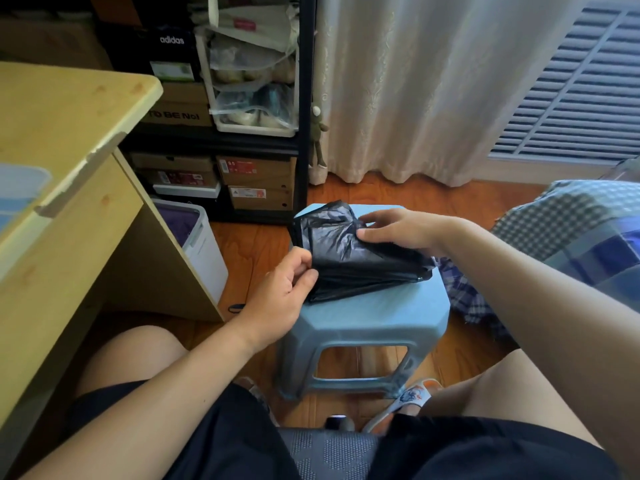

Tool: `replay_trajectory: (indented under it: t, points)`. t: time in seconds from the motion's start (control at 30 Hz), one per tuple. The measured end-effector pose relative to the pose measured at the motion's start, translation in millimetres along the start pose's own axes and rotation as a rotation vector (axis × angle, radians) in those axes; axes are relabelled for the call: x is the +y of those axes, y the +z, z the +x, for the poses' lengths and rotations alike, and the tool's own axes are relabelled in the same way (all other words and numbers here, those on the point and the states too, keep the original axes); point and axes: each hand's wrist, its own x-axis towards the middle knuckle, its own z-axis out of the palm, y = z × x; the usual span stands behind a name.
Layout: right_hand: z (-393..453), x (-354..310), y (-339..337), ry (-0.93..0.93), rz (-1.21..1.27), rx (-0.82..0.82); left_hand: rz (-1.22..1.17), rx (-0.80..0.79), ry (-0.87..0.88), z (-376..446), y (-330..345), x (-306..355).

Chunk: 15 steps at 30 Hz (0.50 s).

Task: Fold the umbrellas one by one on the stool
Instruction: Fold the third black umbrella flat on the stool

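Observation:
A black umbrella [349,261] lies collapsed on the light blue plastic stool [374,317], its canopy cloth bunched and creased. My left hand [287,289] pinches the near left edge of the cloth between thumb and fingers. My right hand [401,230] reaches in from the right and pinches a fold of the canopy at its top right. The umbrella's handle and shaft are hidden under the cloth. A blue-and-white checked fabric [460,289], whether it is an umbrella I cannot tell, lies just right of the stool.
A wooden desk [62,161] fills the left side, with a white bin [204,244] beside it. A black shelf of shoe boxes [256,178] stands behind the stool. A curtain [415,84] hangs at the back. Checked bedding [575,230] lies at right.

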Motion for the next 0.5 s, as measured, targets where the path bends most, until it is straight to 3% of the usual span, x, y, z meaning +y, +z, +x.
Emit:
replay_trajectory:
  t: [0.1, 0.23, 0.37, 0.5]
  points:
    - [13, -10, -1, 0.067, -0.04, -0.12, -0.01, -0.003, -0.01, 3, -1, 0]
    - [20, -21, -3, -0.02, 0.062, -0.283, -0.067, 0.058, -0.04, 7, 1, 2]
    - [21, -28, -8, -0.17, 0.114, -0.167, -0.062, 0.094, -0.089, 9, -1, 1]
    - [12, -29, -23, -0.317, 0.27, -0.074, 0.226, 0.081, -0.133, 2, -3, -11]
